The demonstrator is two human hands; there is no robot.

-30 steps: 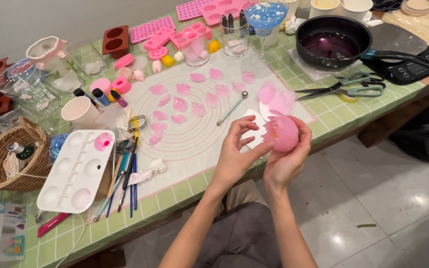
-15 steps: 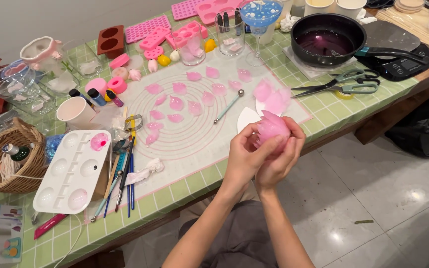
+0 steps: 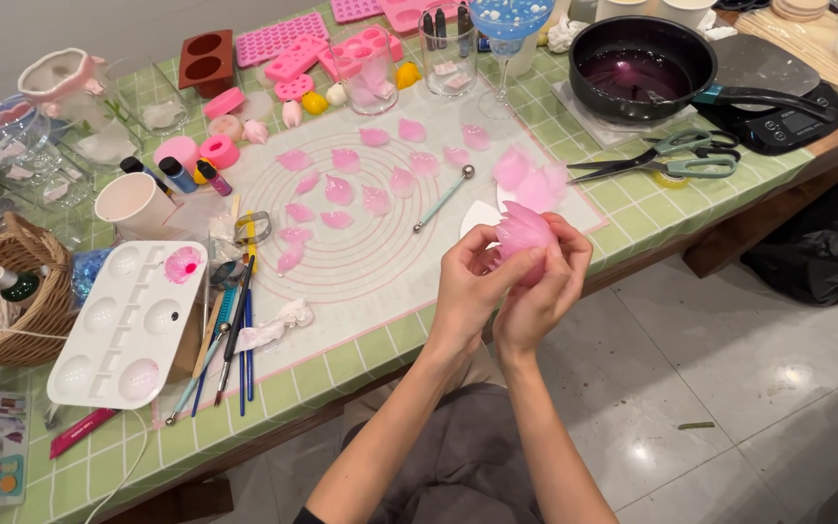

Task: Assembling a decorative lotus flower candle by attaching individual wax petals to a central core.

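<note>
Both hands are clamped together around a pink petal flower [image 3: 524, 236], the left hand [image 3: 472, 281] pinching its near side with thumb and fingers and the right hand [image 3: 547, 286] cupping it from behind, just off the table's front edge. Just beyond lies a white silicone mat [image 3: 361, 262] strewn with loose pink petals [image 3: 339, 189] and a ball-tipped tool [image 3: 443, 199]. Farther out are scissors [image 3: 671, 155], a black pan [image 3: 637, 68] and a white palette [image 3: 128, 325] on the green tiled table [image 3: 632, 209].

Scissors [image 3: 676, 160] and a pan [image 3: 637, 66] are lying beyond the fingers [image 3: 535, 254]; a palette [image 3: 128, 325] is sitting far to their left.
</note>
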